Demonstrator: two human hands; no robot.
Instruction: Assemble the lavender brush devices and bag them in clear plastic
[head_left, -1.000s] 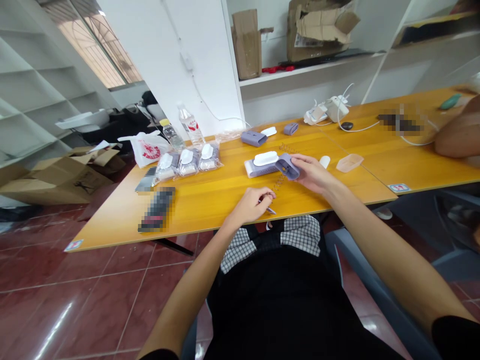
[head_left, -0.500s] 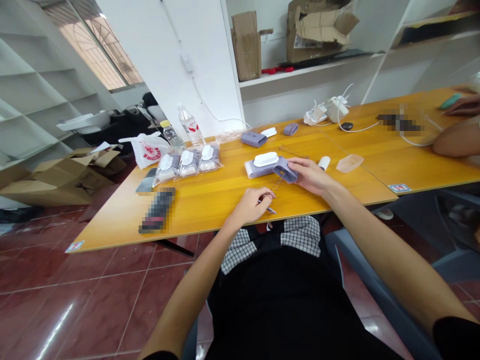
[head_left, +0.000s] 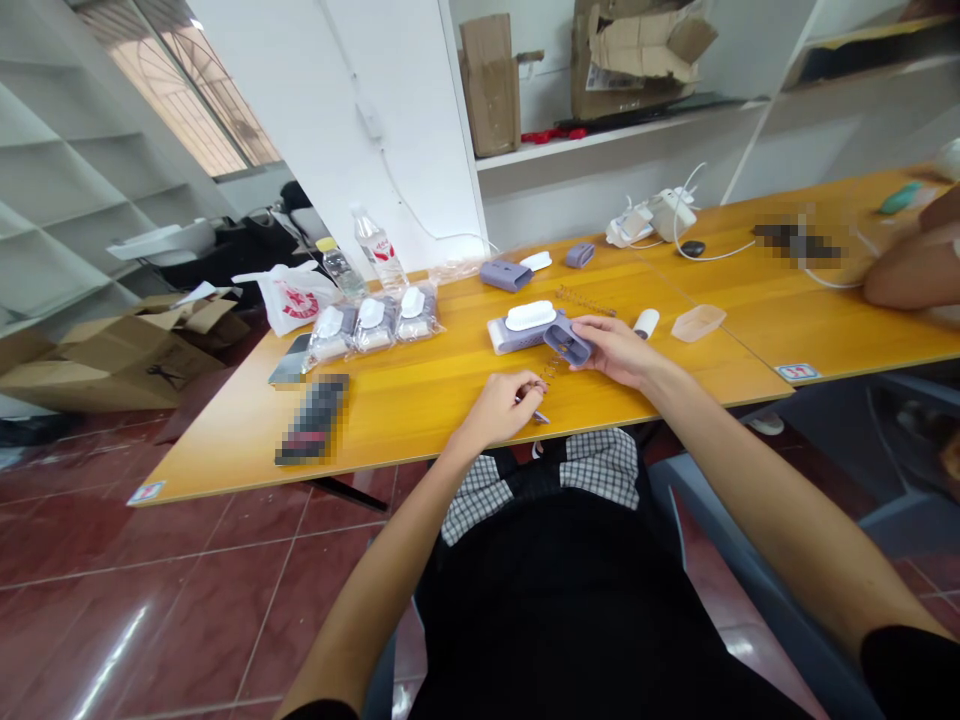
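My right hand is closed around a hollow purple plastic housing, its open end tilted towards me. Close to the table's front edge, my left hand has its fingers curled together. From under them sticks a small thin purplish piece; its kind is not clear. A thin coiled spring shows between that hand and the housing. Just behind the housing lies a purple case with a white oval brush-like part on top.
Further back lie another purple housing, a purple ring-like piece and loose springs. To the right are a white cylinder and a clear tray. Bagged sets and bottles stand left. Another person's arm rests far right.
The housing in my right hand has turned slightly, its open end showing more upward. My left hand's fingers have shifted a little; the thin piece shows less. The view has moved slightly.
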